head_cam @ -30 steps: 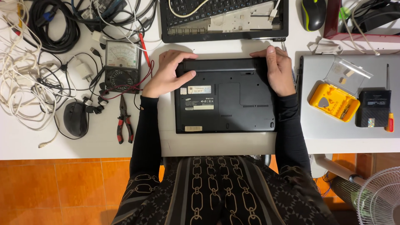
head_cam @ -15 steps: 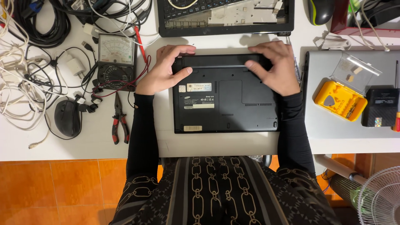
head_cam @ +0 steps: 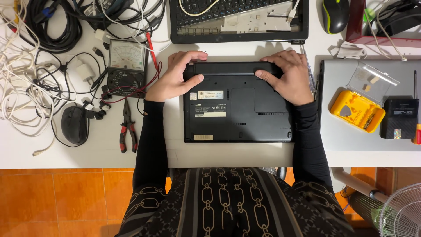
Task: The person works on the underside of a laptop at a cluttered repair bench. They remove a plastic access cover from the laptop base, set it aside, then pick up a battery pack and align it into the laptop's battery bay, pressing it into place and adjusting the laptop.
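A black laptop (head_cam: 239,112) lies upside down on the white table (head_cam: 87,151), its underside with labels facing up. My left hand (head_cam: 175,77) rests on its far left corner, thumb pressed on the long battery strip (head_cam: 232,69) along the far edge. My right hand (head_cam: 287,77) covers the far right corner, fingers curled over the same strip and thumb on the case. Both hands grip the laptop's far edge.
Left of the laptop are red-handled pliers (head_cam: 128,127), an analog multimeter (head_cam: 127,66), a black mouse (head_cam: 74,125) and tangled cables (head_cam: 30,66). A bare keyboard frame (head_cam: 239,19) lies beyond. At right, a silver laptop (head_cam: 351,136) carries a yellow bit case (head_cam: 357,109) and a black box (head_cam: 399,117).
Both hands slid inward over the laptop's far edge, thumbs now pressing on the battery strip. The view shifted slightly; the laptop stayed in place.
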